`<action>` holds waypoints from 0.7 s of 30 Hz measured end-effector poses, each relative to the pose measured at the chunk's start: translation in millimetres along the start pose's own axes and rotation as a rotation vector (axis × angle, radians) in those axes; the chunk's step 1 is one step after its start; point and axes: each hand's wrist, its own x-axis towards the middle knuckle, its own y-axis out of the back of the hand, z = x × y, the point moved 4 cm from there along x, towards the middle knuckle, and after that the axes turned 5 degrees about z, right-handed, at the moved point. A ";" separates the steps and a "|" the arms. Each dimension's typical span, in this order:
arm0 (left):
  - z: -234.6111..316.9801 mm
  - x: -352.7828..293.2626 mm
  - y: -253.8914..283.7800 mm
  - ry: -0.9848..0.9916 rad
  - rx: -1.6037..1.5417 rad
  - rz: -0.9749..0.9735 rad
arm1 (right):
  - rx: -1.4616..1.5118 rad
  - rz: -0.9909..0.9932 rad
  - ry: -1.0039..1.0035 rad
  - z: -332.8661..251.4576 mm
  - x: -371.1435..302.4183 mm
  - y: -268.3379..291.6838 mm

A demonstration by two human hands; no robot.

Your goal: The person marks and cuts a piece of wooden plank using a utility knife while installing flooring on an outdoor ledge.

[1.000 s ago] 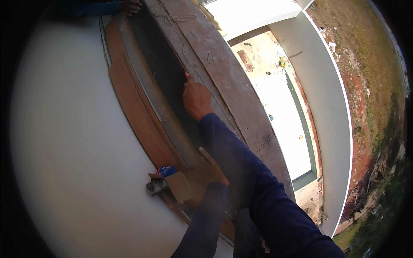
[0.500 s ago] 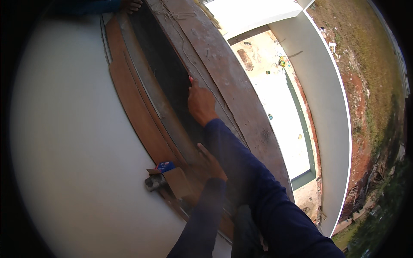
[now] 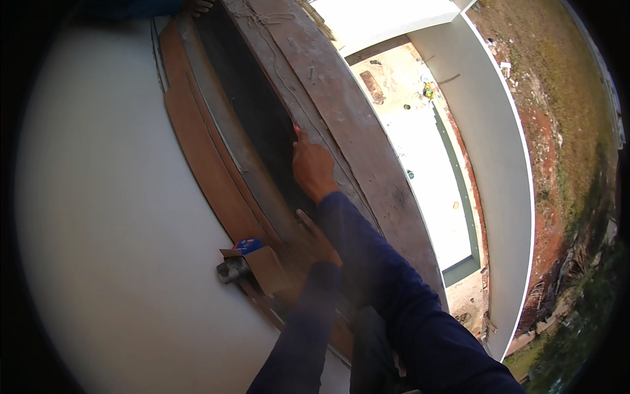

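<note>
A long dark board [image 3: 252, 105] runs from the far top toward me. My right hand [image 3: 314, 164] is closed on a small red-tipped tool [image 3: 297, 130], its end at the board's right edge; most of the tool is hidden in the fingers, so its kind is unclear. Nearer to me, my left hand [image 3: 319, 241] lies with fingers stretched out on the near part of the board, partly behind my right forearm. At the far end, another person's hand [image 3: 199, 6] rests by the board.
Reddish-brown planks [image 3: 203, 157] lie to the left beside a pale wall [image 3: 118, 197]. An open cardboard box [image 3: 268, 269] with a blue item [image 3: 248, 246] and a grey block-like object [image 3: 232, 270] sits there. A loose string [image 3: 283, 75] trails along the dusty ledge [image 3: 367, 141]; beyond it is a drop.
My right hand has slid a little nearer to me along the board's right edge with the red-tipped tool. My left hand stays on the board. The view has shifted slightly.
</note>
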 end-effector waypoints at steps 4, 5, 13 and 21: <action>-4.3 0.7 4.8 -0.028 -0.075 -0.015 | 0.018 0.026 0.005 4.7 -9.5 -0.2; -5.1 1.4 1.8 -0.087 -0.098 0.065 | 0.018 0.024 0.003 5.3 -12.0 -0.1; 0.6 6.0 -6.7 -0.233 0.127 0.237 | -0.003 -0.004 -0.013 14.6 -31.5 5.0; -15.0 14.4 -28.0 -0.231 -0.080 0.005 | -0.054 -0.074 -0.068 21.1 -52.1 15.7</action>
